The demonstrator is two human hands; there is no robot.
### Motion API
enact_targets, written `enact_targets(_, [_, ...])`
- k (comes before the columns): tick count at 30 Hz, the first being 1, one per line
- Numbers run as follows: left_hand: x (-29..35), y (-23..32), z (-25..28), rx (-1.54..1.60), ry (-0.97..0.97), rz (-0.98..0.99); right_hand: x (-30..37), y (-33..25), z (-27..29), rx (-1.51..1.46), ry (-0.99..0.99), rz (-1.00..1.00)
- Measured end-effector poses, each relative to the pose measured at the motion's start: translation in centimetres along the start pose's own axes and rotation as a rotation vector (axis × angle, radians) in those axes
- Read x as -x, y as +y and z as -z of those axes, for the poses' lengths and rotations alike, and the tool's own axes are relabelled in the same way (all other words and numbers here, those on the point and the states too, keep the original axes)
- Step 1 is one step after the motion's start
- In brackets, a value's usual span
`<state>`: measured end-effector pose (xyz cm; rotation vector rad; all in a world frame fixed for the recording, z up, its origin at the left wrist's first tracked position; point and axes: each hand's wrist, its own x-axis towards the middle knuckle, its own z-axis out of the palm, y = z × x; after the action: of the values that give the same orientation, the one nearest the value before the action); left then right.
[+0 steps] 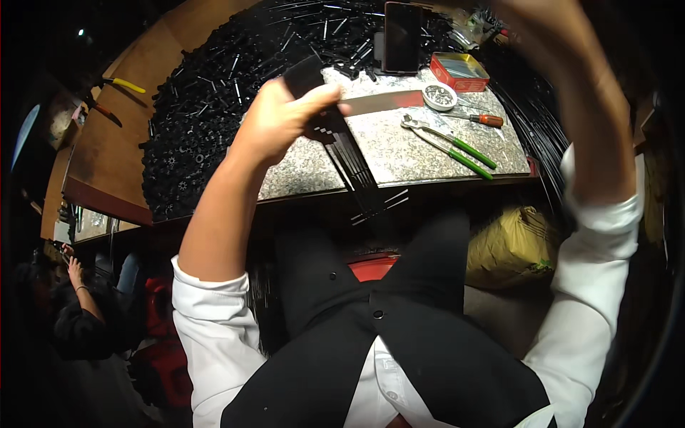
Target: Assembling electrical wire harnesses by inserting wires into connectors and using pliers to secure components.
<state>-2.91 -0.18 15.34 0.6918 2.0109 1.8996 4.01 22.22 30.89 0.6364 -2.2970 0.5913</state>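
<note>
My left hand (275,118) is closed round the upper part of a folded umbrella frame (347,153), a bundle of thin black ribs with a thick black top. Its lower end hangs past the table's front edge, and a few silver-tipped ribs splay out there. Just right of this hand a flat greyish strip with a red end (389,104) lies on the tabletop. My right hand (539,8) is raised at the upper right, over the far right side of the table. Motion smears it and the top edge cuts it off, so its fingers do not show clearly.
A heap of black parts (207,114) covers the table's left and back. On the speckled tabletop (307,167) are green-handled pliers (457,148), an orange-handled screwdriver (489,120), a white bowl of small metal pieces (439,98), a red tin (460,80) and a phone (402,39). Long black rods (531,121) lie right.
</note>
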Motion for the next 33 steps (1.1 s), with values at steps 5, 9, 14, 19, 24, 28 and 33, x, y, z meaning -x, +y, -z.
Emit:
enact_targets(5, [2.9,-8.2,1.1,0.368,0.462,0.079,16.9,-3.2,-12.7,-1.209,-0.629,-0.76])
enact_targets(9, [5.7,-12.0,-0.5,0.559,0.544,0.106,23.1,-4.6,-20.3,-1.704,-0.314,-1.01])
enact_targets(14, [6.9,-12.5,-2.9,0.691,0.666,0.173,22.3,-2.9,-23.3,-1.754,0.171,-1.021])
enact_targets(19, [8.0,-10.8,-4.8,0.789,0.571,0.187,20.5,0.1,-21.4,-1.535,0.311,-1.076])
enact_targets(24, [10.4,-9.3,-5.9,0.662,0.01,0.345,15.8,4.8,-14.6,-1.125,0.118,-0.881])
enact_targets(28, [11.9,-6.2,-6.0,0.386,-0.186,0.261,12.6,5.5,-10.3,-1.004,-0.181,-0.686])
enact_targets(33, [11.4,-2.6,-5.1,0.163,0.109,-0.07,12.2,3.7,-10.9,-0.636,-0.565,-0.467])
